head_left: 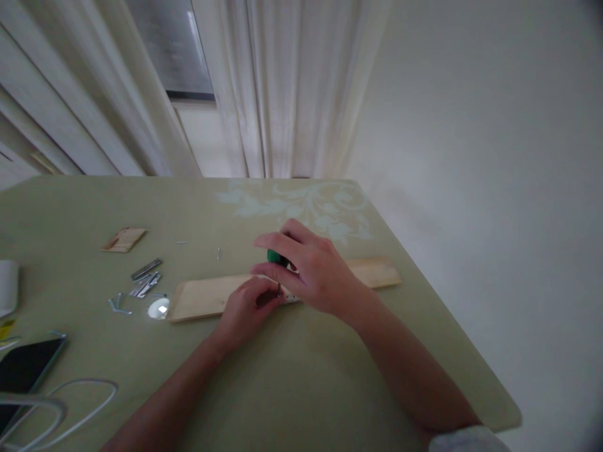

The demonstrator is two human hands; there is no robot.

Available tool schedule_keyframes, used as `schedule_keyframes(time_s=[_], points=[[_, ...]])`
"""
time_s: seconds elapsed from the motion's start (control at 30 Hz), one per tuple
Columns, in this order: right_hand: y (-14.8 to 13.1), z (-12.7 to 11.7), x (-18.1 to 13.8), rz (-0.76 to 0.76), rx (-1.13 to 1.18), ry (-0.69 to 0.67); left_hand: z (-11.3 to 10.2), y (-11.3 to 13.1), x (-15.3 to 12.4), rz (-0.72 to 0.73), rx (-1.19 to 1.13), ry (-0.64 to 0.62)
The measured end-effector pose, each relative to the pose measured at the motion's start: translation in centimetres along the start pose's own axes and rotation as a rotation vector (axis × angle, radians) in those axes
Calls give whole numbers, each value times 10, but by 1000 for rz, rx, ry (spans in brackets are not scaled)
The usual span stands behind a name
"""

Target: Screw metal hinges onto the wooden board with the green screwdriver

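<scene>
A long pale wooden board (202, 296) lies flat across the green table (292, 376). My right hand (311, 270) is closed around a green-handled screwdriver (274, 257), held upright with its tip down at the board's near edge. My left hand (247, 307) rests on the board just beside the tip, its fingers pinched together around something too small to make out, where the screwdriver meets the wood.
Metal brackets (146, 278) and loose screws (117, 306) lie left of the board, with a small shiny disc (159, 308) at its left end. A small wooden piece (124, 240) lies farther back. A phone (26, 367), white cable (70, 408) and white cup (8, 287) sit at the left. The table edge runs along the right.
</scene>
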State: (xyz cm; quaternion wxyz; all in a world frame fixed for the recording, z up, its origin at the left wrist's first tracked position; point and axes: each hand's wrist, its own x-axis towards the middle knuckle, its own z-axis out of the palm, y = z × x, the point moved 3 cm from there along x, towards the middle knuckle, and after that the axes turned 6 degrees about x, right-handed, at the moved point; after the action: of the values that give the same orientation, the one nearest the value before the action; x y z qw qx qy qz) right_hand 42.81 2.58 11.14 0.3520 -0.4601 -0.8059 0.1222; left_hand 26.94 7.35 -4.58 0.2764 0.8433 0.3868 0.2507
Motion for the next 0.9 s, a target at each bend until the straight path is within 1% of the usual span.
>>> schedule_keyframes(time_s=[0.03,0.1,0.17,0.23,0.33,0.47,0.53,0.6,0.7,0.77,0.83,0.9], points=[[1,-1,1,-6,16,26,0,1,0,6,9,-12],[1,-5,1,-24,85,22,0,1,0,19,15,-14],[-1,-9,-1,-37,183,-36,0,1,0,27,18,-5],[-4,-12,-2,-52,230,-92,0,0,0,30,26,2],[-6,-16,-5,-80,182,-88,0,-1,0,46,27,5],[-3,-14,-8,-46,54,13,2,-2,0,49,10,20],[-3,-13,-8,-48,28,35,2,-3,0,44,32,19],[-6,-12,-7,-84,55,-8,2,-3,0,56,67,24],[-13,-13,-7,-139,111,-113,1,-3,-1,82,99,54],[-16,-14,-7,-158,123,-150,0,-2,-2,94,102,67],[-15,-14,-7,-161,100,-148,0,-1,-2,106,95,78],[-12,-13,-7,-137,55,-107,0,-2,-2,111,82,85]])
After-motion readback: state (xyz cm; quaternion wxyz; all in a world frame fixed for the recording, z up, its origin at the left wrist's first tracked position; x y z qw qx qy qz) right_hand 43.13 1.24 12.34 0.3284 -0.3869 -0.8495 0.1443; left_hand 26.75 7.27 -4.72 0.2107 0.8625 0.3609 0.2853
